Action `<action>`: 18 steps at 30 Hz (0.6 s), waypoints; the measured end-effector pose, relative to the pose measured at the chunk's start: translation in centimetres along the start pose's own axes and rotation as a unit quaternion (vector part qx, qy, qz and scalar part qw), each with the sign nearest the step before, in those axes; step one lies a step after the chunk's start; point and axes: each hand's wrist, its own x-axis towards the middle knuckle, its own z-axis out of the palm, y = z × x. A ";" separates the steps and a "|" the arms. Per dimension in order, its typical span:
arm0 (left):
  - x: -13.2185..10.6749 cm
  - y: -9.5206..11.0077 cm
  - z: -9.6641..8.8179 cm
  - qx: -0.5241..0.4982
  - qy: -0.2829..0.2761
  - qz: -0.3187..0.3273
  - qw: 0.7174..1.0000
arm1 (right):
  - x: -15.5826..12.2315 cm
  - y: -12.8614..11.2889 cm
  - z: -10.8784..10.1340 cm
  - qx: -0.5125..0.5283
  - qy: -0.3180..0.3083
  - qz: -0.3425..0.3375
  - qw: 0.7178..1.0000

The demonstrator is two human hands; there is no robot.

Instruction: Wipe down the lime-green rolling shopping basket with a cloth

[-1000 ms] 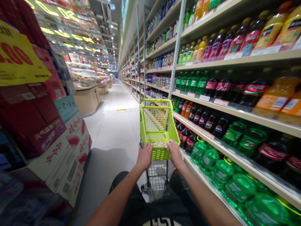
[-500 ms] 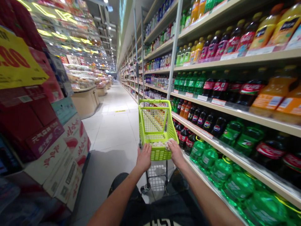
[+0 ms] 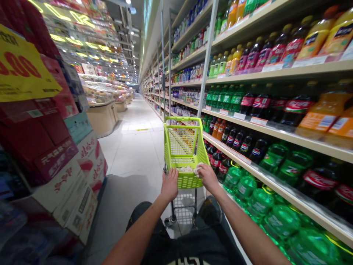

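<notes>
A small shopping cart (image 3: 190, 180) with a bright green plastic basket stands in front of me, close to my knees. My left hand (image 3: 169, 185) grips the near left corner of its basket, fingers laid together over the rim; the thumb is hidden. At the near right corner, my right hand (image 3: 209, 179) is closed on a crumpled white cloth (image 3: 199, 168), held against the rim. More whitish crumpled material (image 3: 186, 169) shows just inside the near edge, too small to make out. The raised green frame (image 3: 183, 119) is at the cart's far end.
Shelves (image 3: 278, 129) of drink bottles rise close on the right, with large green bottles (image 3: 260, 200) at the bottom. Stacked cartons (image 3: 74, 187) stand on the left below a yellow price sign (image 3: 24, 66). Tiled floor (image 3: 132, 147) runs ahead past a display counter (image 3: 102, 117).
The view has shifted slightly, so the shelves and cartons sit a little further right. My right hand and the cloth stay near the right corner; my left hand keeps its place.
</notes>
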 end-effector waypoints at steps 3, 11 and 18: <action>0.0 0.0 -0.2 0.002 -0.005 0.002 1.000 | 0.2 -1.5 2.4 -0.016 0.003 0.017 1.000; 0.1 -0.6 -1.1 0.013 -0.029 0.008 0.999 | 0.5 -1.8 4.3 -0.026 0.000 0.047 0.999; 0.1 -0.3 -0.7 -0.015 -0.012 0.012 1.000 | -0.1 3.9 -0.1 -0.059 0.102 0.083 0.990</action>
